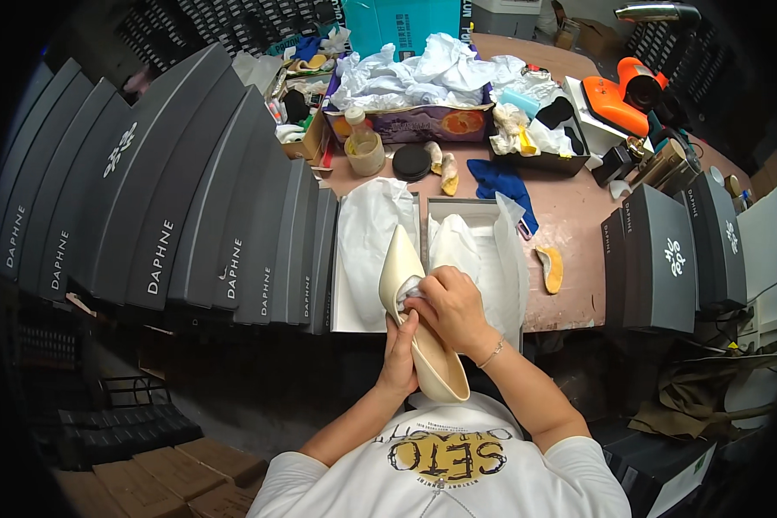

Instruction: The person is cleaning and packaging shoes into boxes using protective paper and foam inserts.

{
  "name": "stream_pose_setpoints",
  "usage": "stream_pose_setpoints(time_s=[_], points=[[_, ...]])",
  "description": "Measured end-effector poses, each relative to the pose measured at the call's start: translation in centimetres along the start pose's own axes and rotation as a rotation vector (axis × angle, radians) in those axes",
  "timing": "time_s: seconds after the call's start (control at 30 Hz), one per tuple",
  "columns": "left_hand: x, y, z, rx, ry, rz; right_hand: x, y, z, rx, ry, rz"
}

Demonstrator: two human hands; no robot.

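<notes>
A cream pointed-toe shoe is held over the table's near edge, its toe pointing away from me. My left hand grips it from the left side near the middle, thumb up at the opening. My right hand has its fingers closed on crumpled white tissue paper at the shoe's opening, partly inside the toe end. Beyond lies an open shoe box lined with white tissue, and its paper-lined other half sits to the left. Something wrapped in white paper lies in the box.
Dark grey shoe boxes stand in rows at the left, more at the right. Behind are a carton of crumpled paper, a bottle, a round black lid, a blue cloth, a yellow pad and an orange tool.
</notes>
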State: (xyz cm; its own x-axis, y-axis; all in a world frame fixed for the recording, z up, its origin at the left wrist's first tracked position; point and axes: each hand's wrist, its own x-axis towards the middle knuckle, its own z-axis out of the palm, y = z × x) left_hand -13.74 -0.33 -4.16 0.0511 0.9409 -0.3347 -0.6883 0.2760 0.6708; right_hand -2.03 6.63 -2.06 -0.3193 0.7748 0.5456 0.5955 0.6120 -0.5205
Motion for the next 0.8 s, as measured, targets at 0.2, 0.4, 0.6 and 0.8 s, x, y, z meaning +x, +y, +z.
stream_pose_setpoints(time_s=[0.2, 0.4, 0.6, 0.8], points=[[0.1, 2.2, -0.6, -0.008, -0.158, -0.225, 0.2, 0.1, -0.7, 0.301, 0.035, 0.240], [-1.1, -0.3, -0.5, 0.011, -0.108, -0.290, 0.6, 0.9, -0.2, 0.422, -0.329, 0.409], [2.3, 6.4, -2.8, 0.114, -0.298, -0.328, 2.5, 1.6, -1.1, 0.627, -0.439, 0.486], [4.5, 8.4, 0.8, 1.293, -0.352, 0.616, -3.0, 8.7, -6.5, -0.267, -0.023, 0.408]])
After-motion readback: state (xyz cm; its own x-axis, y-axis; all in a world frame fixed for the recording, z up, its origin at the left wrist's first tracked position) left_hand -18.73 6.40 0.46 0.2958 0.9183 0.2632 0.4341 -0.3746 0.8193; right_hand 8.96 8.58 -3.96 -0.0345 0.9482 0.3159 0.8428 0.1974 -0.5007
